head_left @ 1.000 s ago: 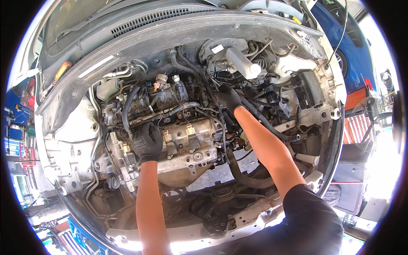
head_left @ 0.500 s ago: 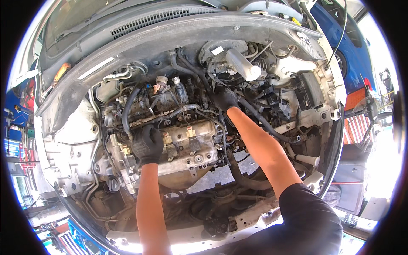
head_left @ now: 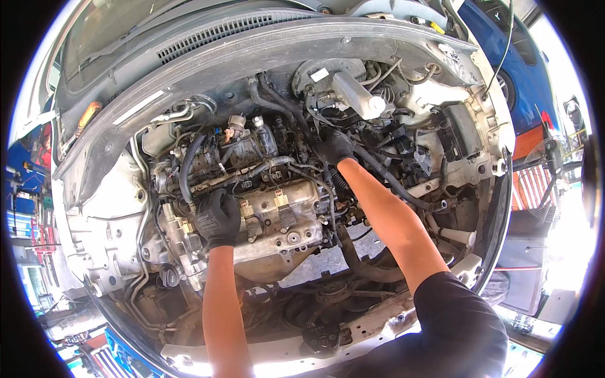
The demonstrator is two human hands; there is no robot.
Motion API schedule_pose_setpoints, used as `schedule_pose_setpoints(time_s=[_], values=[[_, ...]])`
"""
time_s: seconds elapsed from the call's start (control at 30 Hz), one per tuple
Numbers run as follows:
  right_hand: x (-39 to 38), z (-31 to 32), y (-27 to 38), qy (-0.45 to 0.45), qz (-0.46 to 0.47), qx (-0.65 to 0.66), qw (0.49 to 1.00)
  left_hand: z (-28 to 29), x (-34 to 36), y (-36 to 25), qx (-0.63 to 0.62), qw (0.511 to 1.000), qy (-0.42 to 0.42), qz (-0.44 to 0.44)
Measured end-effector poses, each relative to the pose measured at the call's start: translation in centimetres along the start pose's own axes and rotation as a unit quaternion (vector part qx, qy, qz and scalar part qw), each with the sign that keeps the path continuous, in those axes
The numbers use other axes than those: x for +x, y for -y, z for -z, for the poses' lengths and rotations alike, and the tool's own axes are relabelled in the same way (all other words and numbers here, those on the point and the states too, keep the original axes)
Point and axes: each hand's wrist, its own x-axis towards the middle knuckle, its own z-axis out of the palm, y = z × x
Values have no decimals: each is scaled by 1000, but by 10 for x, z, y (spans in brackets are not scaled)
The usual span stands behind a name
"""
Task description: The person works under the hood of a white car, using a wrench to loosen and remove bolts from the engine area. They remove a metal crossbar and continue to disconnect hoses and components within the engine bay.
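Observation:
My left hand (head_left: 217, 219), in a black glove, rests at the front left of the engine's metal valve cover (head_left: 305, 194). Its fingers are curled in; whatever they grip is hidden beneath the glove. Beside it sit ignition coils (head_left: 285, 214) with pale connectors, and a black hose (head_left: 185, 170) ends just above it. Farther back, my right hand (head_left: 335, 148), also gloved, reaches down among dark hoses and wires right of the engine. Its fingers are out of sight there. A wiring harness (head_left: 268, 164) runs across the engine between the two hands.
A whitish fluid reservoir (head_left: 356, 94) stands behind my right hand. A long black hose (head_left: 392, 179) slants beside my right forearm. The front crossmember (head_left: 372, 332) spans below my arms. An orange-handled tool (head_left: 89, 116) lies on the left edge; a blue car (head_left: 526, 75) is at right.
The view has shifted slightly. Both hands stay in nearly the same places, with only slight movement of the left hand on the engine.

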Motion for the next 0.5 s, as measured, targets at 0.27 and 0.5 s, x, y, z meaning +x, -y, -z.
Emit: schedule_pose_setpoints(time_s=[0.27,0.5], values=[[5,-7,-12,-27,10,-22,999,-3,2,0,-12,1000,-17,-18],[0,-7,-9,-33,59,-153,986,0,2,-3,1,1000,-18,-20]])
